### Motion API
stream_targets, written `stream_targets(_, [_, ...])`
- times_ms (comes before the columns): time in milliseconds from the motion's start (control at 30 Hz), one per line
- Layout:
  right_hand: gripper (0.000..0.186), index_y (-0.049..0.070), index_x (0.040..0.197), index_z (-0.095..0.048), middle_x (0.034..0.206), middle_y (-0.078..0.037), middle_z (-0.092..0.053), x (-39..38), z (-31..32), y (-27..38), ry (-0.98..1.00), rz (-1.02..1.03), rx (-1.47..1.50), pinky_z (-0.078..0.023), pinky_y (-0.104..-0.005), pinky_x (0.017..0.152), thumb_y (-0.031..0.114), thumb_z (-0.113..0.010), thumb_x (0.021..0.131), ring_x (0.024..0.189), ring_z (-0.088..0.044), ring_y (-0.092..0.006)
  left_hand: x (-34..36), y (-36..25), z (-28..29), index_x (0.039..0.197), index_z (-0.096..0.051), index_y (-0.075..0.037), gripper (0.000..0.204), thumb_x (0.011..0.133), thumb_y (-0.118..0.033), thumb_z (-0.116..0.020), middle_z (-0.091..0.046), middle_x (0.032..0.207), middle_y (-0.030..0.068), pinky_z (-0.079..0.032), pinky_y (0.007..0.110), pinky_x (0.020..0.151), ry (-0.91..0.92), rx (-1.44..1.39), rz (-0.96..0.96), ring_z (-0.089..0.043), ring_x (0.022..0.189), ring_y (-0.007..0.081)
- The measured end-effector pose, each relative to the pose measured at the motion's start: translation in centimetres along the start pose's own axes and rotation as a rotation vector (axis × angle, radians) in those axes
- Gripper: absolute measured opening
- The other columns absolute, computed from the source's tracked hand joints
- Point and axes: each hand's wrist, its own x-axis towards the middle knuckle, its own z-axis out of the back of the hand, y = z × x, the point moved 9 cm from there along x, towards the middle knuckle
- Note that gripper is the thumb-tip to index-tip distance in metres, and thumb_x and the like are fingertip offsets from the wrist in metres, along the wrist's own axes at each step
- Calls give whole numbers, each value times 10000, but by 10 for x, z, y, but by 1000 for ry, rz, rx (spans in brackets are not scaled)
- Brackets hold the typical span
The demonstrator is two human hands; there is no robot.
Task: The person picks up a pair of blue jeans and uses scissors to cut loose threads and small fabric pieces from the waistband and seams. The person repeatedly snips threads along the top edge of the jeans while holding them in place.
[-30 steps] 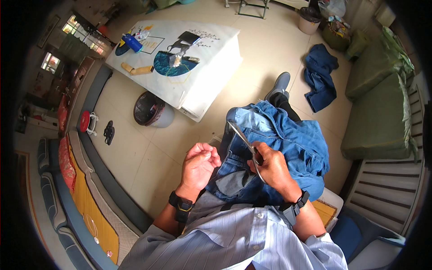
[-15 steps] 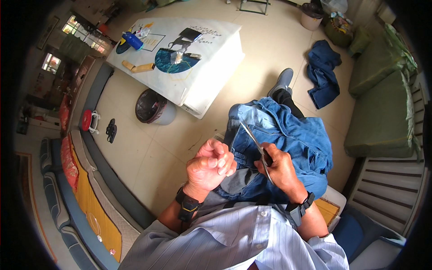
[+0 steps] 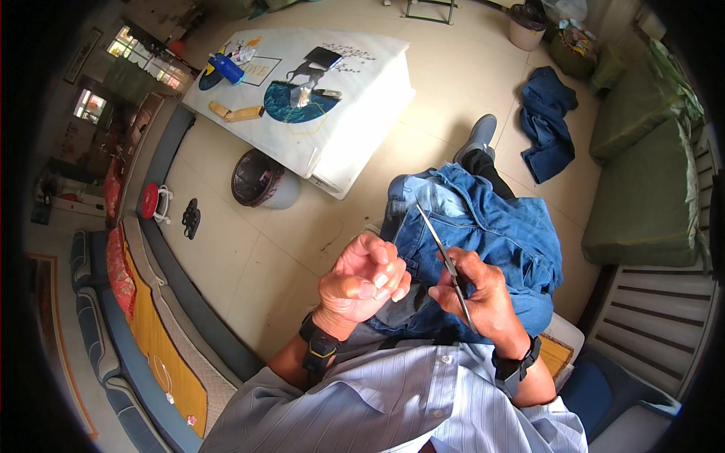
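Note:
Blue denim jeans lie bunched across my lap, with a paler, faded patch showing at the upper left. My right hand grips a pair of scissors, long thin metal blades pointing up and left above the denim. My left hand is raised just left of the scissors, fingertips and thumb pinched together. Whatever may be between those fingertips is too small to make out. The two hands are apart, and the left one hovers over the near left edge of the jeans.
A second pair of dark blue jeans lies on the tiled floor. Ahead left stands a table with a white printed cover, holding a blue bottle. A lined bin sits beside it. Green-covered cushions are at right.
Both hands have shifted slightly to the right. The scissors have moved right and a little lower, turning so their blades look thinner. My left fingers stay pinched.

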Motion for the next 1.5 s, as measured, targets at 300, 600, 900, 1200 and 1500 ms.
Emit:
stream_targets(300, [478,31,1273,-661,785,-19,-619,-7,-3,-3,30,-25,7,-487,-285,600,77,-899,860,648,-589,-90,1,1,-4,1173,-709,-61,427,753,4,-757,-609,838,39,-532,398,752,-12,-21,35,-569,724,181])
stream_targets(600, [449,43,1258,-671,763,-20,-610,-13,-11,-9,79,-60,71,-468,-286,596,83,-890,868,641,-564,-95,0,4,-5,1169,-703,-47,417,760,10,-766,-620,850,43,-541,411,752,10,-37,48,-593,727,187])
stream_targets(900, [449,39,1264,-670,748,-27,-612,-14,-13,-9,88,-55,79,-470,-289,598,89,-885,874,632,-561,-100,-2,6,-3,1193,-693,-47,437,764,8,-757,-610,852,44,-541,410,764,16,-27,49,-588,745,190])
stream_targets(1200, [453,37,1259,-674,741,-29,-614,-15,-15,-11,86,-68,76,-473,-291,600,78,-890,863,635,-569,-99,-3,7,-2,1192,-692,-44,424,776,-2,-764,-616,864,48,-539,410,769,12,-17,52,-589,748,193])
stream_targets(1500, [479,50,1318,-691,833,39,-638,-36,-34,5,374,-233,446,-462,-263,652,142,-910,901,731,-564,-54,-8,3,6,1211,-666,-73,396,835,-35,-786,-624,905,41,-532,423,803,-116,115,-41,-592,784,187])
